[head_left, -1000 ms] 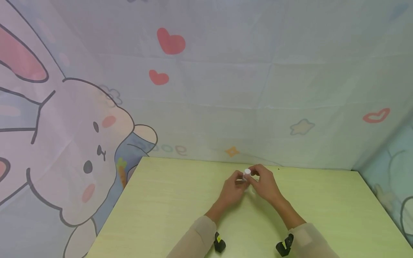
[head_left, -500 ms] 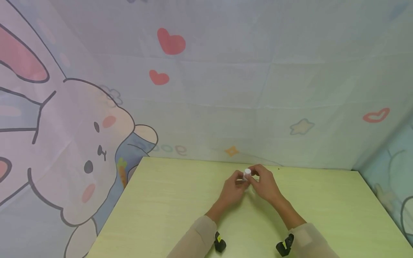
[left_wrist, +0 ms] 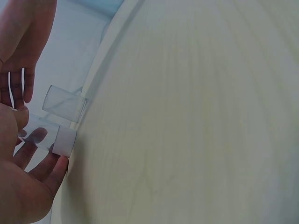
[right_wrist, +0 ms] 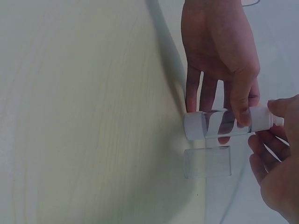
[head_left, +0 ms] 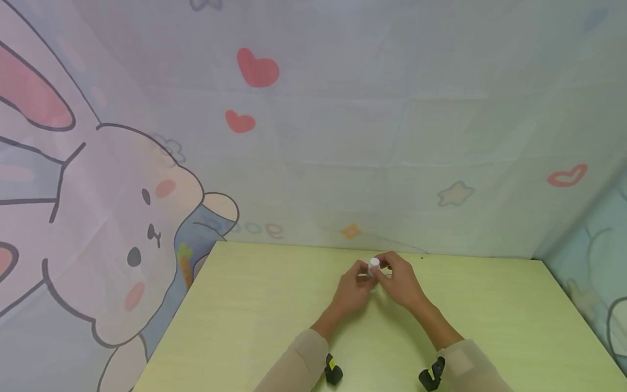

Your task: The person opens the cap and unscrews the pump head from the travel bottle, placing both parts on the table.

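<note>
A clear bottle (left_wrist: 42, 130) (right_wrist: 217, 123) with a white base (left_wrist: 64, 141) (right_wrist: 194, 126) stands upright on the table, its white collar (right_wrist: 260, 119) and top (head_left: 374, 263) uppermost. My left hand (head_left: 352, 291) (left_wrist: 25, 186) (right_wrist: 222, 51) grips the clear body, thumb on one side and fingers round the other. With thumb and fingertips, my right hand (head_left: 404, 283) (left_wrist: 23, 42) (right_wrist: 282, 163) holds the white top. Beside the bottle, not touching it, is a clear cylindrical cover (left_wrist: 64, 103) (right_wrist: 208, 162); in the head view the hands mostly hide it.
The pale wooden table (head_left: 274, 310) ends at a printed cloth backdrop (head_left: 333, 130) just behind the hands. A black clip-like piece hangs by each sleeve, one at the left (head_left: 333, 370) and one at the right (head_left: 432, 374). A cable (head_left: 611, 326) runs at the far right.
The head view has tilted slightly, so the backdrop sits a little lower. Both hands keep the same hold on the bottle and its top, with no clear movement.
</note>
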`<state>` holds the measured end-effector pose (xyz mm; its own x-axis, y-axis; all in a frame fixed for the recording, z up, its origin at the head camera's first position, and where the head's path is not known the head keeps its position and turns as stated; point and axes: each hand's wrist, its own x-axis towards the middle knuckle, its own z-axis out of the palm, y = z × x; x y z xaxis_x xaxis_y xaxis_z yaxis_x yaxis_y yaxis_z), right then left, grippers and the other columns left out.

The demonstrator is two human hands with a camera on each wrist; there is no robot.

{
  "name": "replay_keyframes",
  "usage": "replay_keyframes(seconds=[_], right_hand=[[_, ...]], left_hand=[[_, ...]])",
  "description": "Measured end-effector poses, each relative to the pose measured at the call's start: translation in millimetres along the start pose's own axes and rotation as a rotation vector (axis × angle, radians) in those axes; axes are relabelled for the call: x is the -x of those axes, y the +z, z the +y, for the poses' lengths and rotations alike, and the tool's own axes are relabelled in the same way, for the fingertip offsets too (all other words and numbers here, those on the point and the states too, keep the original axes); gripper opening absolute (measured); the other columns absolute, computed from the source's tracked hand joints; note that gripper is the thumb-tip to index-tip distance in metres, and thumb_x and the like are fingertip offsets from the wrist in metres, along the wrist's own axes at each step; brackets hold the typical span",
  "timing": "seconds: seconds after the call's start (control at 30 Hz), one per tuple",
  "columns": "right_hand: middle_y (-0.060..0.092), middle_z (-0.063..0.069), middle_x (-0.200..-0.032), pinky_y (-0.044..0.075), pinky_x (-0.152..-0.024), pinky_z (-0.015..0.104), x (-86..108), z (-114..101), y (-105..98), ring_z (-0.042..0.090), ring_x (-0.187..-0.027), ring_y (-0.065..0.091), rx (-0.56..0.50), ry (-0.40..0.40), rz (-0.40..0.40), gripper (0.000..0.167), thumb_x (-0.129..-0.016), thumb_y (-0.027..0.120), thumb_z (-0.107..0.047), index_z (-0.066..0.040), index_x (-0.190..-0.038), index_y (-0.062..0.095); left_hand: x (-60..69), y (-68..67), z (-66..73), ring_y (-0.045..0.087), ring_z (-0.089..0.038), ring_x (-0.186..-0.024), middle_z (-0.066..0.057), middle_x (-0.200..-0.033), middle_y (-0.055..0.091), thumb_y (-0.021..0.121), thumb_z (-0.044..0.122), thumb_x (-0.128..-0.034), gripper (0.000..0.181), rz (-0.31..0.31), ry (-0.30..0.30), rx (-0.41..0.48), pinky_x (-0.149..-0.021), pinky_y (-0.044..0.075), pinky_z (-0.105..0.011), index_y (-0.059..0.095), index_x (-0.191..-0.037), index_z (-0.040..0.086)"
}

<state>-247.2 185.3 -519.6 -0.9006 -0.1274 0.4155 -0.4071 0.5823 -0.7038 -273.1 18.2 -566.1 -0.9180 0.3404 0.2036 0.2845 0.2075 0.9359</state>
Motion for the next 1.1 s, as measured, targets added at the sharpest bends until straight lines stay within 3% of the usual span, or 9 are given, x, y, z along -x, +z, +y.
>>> replay_keyframes(seconds=[0.33, 0.53, 0.8, 1.1], right_hand=[[0.068, 0.015, -0.115, 0.057, -0.090, 0.055, 2.7, 2.6, 3.2, 0.035, -0.107, 0.063, 0.000, 0.071, 0.064, 0.029, -0.099, 0.079, -0.022, -0.001, -0.116, 0.067], [0.068, 0.017, -0.114, 0.055, -0.096, 0.061, 0.0, 1.3, 2.5, 0.037, -0.107, 0.064, -0.010, 0.059, 0.049, 0.029, -0.098, 0.079, -0.019, 0.001, -0.115, 0.066], [0.069, 0.016, -0.112, 0.055, -0.095, 0.061, -1.9, 2.1, 1.3, 0.036, -0.105, 0.066, 0.003, 0.018, 0.026, 0.026, -0.099, 0.078, -0.015, 0.001, -0.117, 0.067], [0.069, 0.014, -0.114, 0.054, -0.098, 0.061, -1.2, 3.6, 0.4, 0.037, -0.109, 0.065, -0.007, 0.033, 0.003, 0.025, -0.101, 0.076, -0.015, 0.000, -0.120, 0.067]], left_hand=[[1.0, 2.1, -2.5, 0.070, -0.028, -0.123, -0.005, -0.135, 0.070, 0.068, 0.030, -0.1060, 0.015, -0.003, 0.012, -0.026, -0.097, 0.060, -0.034, 0.062, -0.116, 0.020], [0.8, 1.4, -3.0, 0.070, -0.027, -0.123, -0.006, -0.137, 0.069, 0.068, 0.035, -0.1061, 0.017, 0.003, 0.010, -0.019, -0.097, 0.060, -0.036, 0.063, -0.115, 0.022], [-1.6, 1.8, -5.0, 0.072, -0.028, -0.119, -0.007, -0.132, 0.071, 0.070, 0.037, -0.1045, 0.018, 0.020, -0.006, -0.006, -0.093, 0.061, -0.032, 0.064, -0.113, 0.022], [-1.4, 2.2, -3.5, 0.072, -0.025, -0.118, -0.006, -0.131, 0.072, 0.071, 0.031, -0.1046, 0.016, 0.019, -0.010, -0.017, -0.094, 0.060, -0.030, 0.064, -0.114, 0.021]])
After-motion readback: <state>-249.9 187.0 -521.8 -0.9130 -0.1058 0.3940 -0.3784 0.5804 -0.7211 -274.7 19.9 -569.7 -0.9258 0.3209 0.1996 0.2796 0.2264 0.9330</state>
